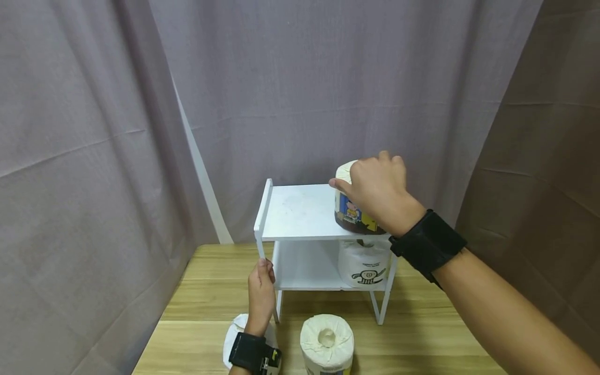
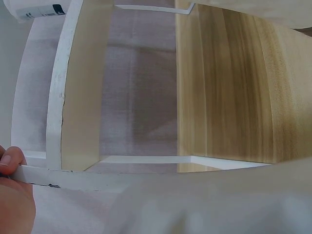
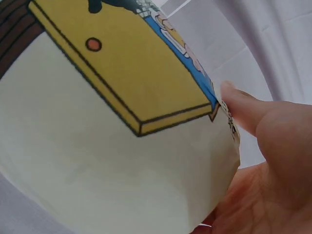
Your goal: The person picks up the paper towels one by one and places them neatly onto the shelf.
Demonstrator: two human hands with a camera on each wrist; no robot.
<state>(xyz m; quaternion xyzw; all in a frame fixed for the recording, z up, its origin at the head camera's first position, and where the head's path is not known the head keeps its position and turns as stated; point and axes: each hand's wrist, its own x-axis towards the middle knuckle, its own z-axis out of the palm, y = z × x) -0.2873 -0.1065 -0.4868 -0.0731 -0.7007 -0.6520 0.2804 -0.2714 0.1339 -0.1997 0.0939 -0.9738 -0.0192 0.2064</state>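
My right hand [image 1: 382, 190] grips a wrapped toilet paper roll [image 1: 349, 211] with a colourful cartoon print, at the right end of the white shelf's [image 1: 300, 208] top board. In the right wrist view the roll [image 3: 122, 165] fills most of the picture, thumb against its edge. My left hand [image 1: 261, 291] pinches the shelf's front left leg, just below the top board. The left wrist view shows fingertips [image 2: 12, 161] on the white frame. A white roll [image 1: 361, 265] with a black line drawing stands on the lower board at the right, under the gripped one.
On the wooden table [image 1: 206, 291], a cream-wrapped roll [image 1: 327, 344] stands upright in front of the shelf. Another white roll [image 1: 234, 333] is partly hidden behind my left wrist. Grey curtains [image 1: 300, 94] hang behind and at the sides.
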